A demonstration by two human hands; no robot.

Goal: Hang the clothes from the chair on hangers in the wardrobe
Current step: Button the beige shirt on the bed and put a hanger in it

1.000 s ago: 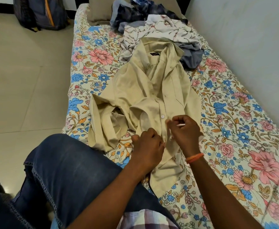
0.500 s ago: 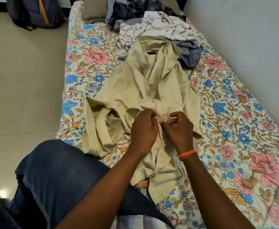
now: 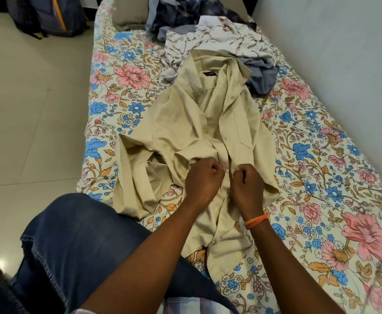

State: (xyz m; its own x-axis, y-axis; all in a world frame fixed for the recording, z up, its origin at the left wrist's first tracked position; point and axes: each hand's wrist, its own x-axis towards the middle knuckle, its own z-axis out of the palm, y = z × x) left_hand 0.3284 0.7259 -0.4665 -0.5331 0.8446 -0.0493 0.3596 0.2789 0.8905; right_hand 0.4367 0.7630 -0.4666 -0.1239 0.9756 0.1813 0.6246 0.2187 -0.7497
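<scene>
Buttoning the shirt [image 3: 185,132] on the bed [image 3: 321,177], not yet on a hanger.
My left hand [image 3: 202,177] and right hand [image 3: 246,184] each pinch a placket edge, fingers curled tight on cloth. Next, I guess: push button through hole, then go higher. Shirt is beige, creased, collar far from my hands, sleeve bunched left of them.

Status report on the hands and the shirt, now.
Left hand and right hand both pinch the beige cotton shirt at its front placket. Shirt flat on floral bedsheet. No hanger in view.
</scene>
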